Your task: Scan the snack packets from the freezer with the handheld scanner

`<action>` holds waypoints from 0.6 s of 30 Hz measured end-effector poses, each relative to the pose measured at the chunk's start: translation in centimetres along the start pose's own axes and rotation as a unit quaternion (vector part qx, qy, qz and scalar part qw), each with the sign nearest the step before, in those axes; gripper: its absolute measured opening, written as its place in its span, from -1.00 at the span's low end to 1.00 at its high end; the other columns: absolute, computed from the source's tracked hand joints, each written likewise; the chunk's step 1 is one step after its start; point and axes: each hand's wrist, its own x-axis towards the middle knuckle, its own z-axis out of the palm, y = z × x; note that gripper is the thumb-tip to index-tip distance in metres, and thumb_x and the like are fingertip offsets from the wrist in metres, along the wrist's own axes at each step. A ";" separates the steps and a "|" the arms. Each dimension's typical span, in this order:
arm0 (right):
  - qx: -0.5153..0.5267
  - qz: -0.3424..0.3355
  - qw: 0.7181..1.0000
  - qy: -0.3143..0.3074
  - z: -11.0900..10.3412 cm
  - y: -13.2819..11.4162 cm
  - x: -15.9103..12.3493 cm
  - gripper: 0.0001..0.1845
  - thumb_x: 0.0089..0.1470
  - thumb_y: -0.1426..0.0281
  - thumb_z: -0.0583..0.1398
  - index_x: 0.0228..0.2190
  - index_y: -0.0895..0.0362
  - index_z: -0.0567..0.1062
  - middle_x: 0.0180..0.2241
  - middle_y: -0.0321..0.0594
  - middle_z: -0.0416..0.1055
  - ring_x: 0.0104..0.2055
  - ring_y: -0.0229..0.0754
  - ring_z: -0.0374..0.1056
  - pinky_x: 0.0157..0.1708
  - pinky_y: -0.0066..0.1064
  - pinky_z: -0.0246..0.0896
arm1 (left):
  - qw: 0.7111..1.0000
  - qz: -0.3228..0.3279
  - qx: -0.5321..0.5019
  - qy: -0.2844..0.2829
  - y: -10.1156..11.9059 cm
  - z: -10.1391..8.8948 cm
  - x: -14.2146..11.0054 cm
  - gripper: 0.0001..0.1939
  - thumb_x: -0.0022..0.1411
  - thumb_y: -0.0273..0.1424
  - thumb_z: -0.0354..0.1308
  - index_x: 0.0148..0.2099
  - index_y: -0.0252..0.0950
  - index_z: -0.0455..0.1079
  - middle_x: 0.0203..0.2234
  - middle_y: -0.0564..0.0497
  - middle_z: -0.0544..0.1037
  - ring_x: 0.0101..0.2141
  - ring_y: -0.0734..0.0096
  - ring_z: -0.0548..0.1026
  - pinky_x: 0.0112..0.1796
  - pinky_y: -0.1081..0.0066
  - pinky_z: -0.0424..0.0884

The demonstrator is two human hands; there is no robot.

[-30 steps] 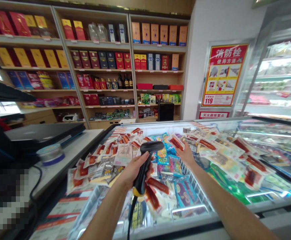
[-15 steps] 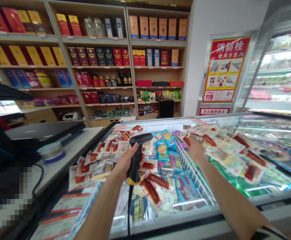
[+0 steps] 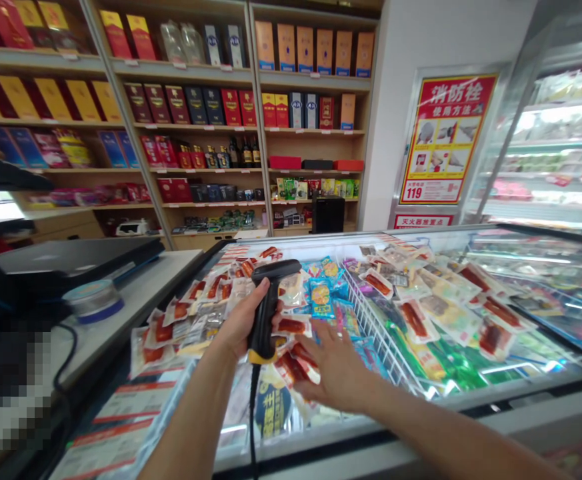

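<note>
Standing near the middle of the frame, it's the black scanner (image 3: 267, 313), head uppermost, its cord (image 3: 252, 413) dropping to the bottom edge. The left hand (image 3: 241, 323) has its fingers wrapped snugly round the handle. Just right of that, the right hand (image 3: 338, 370), fingers loosely spread, sits over sausage packets (image 3: 289, 367) below centre; nothing shows pinched in it, and whether fingertips meet plastic, I can't tell. Looks like the reaching step, and picking one up would call for thumb and fingers drawing together on a packet's edge. Around them, blue snack bags (image 3: 322, 298) and a white wire divider (image 3: 378, 333). Farther out, a tape roll (image 3: 93, 303) at left, boxes (image 3: 177, 105) upper left, a red sign (image 3: 448, 140) upper right.
</note>
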 end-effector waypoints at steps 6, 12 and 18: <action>-0.020 0.043 0.999 -0.002 2.0 1.7 3.2 -0.50 -0.04 0.14 -0.03 -0.05 0.05 0.18 -0.10 -0.10 0.23 -0.08 -0.04 0.10 -0.16 -0.19 -0.05 | 1.000 0.004 0.016 -0.005 -0.2 0.2 0.1 -0.67 0.01 -0.15 0.00 -0.37 -0.36 0.26 -0.64 0.05 0.37 -0.71 0.61 0.29 -0.70 0.57 0.24; 0.019 0.131 0.991 0.021 1.1 5.6 5.0 -0.58 -0.05 0.14 -0.03 -0.23 0.14 0.34 -0.32 -0.13 0.35 -0.27 -0.16 0.23 -0.36 -0.42 0.04 | 1.000 -0.010 0.023 -0.016 -0.5 0.5 0.1 -0.66 0.01 -0.14 -0.01 -0.41 -0.36 0.26 -0.65 0.05 0.37 -0.71 0.62 0.28 -0.70 0.58 0.22; 0.097 0.204 0.974 0.005 0.4 7.0 4.3 -0.77 -0.37 0.32 0.20 -0.54 0.15 0.37 -0.58 -0.28 0.31 -0.51 -0.25 0.21 -0.57 -0.50 -0.04 | 0.999 -0.018 0.022 -0.022 -1.0 0.8 0.1 -0.67 -0.02 -0.14 0.02 -0.45 -0.36 0.25 -0.66 0.07 0.35 -0.73 0.63 0.27 -0.72 0.58 0.21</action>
